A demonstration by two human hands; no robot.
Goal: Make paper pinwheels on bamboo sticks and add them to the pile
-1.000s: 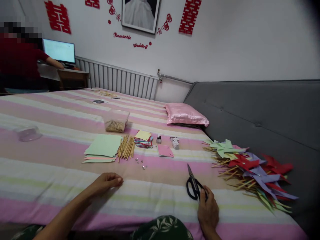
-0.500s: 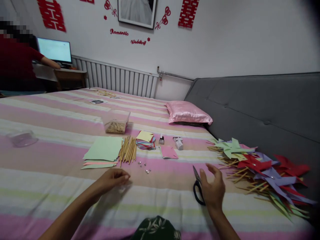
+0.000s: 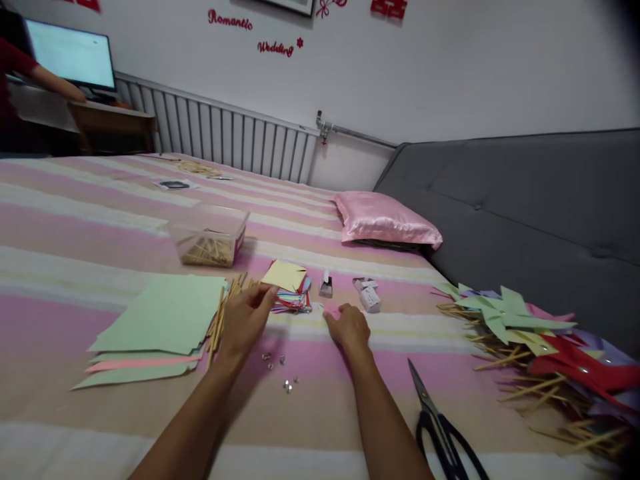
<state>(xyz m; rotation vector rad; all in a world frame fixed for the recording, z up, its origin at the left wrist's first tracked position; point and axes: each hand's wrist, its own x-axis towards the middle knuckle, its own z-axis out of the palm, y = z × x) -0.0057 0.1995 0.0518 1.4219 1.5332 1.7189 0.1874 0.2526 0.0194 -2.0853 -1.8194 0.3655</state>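
Note:
My right hand (image 3: 351,328) is on the small pink paper square (image 3: 337,309), fingers curled over its edge and covering most of it. My left hand (image 3: 246,321) hovers over the thin wooden sticks (image 3: 217,320), its fingertips close to a stack of small coloured paper squares (image 3: 286,275). I see nothing held in it; its thumb and forefinger are slightly apart. Several shiny small pins (image 3: 287,385) lie on the bedspread between my forearms. Black-handled scissors (image 3: 434,420) lie to the right of my right forearm.
Large green paper sheets (image 3: 160,313) lie at left, before a clear box (image 3: 210,233) of sticks. A small bottle (image 3: 326,285) and white box (image 3: 370,299) stand beyond my hands. Paper pinwheels (image 3: 540,347) pile up at right. A pink pillow (image 3: 387,220) lies farther back. A person's arm (image 3: 57,81) shows at far left.
Both hands have moved forward and inward: the right from beside the scissors to the pink square, the left to near the paper stack. The view has moved closer and tilted down.

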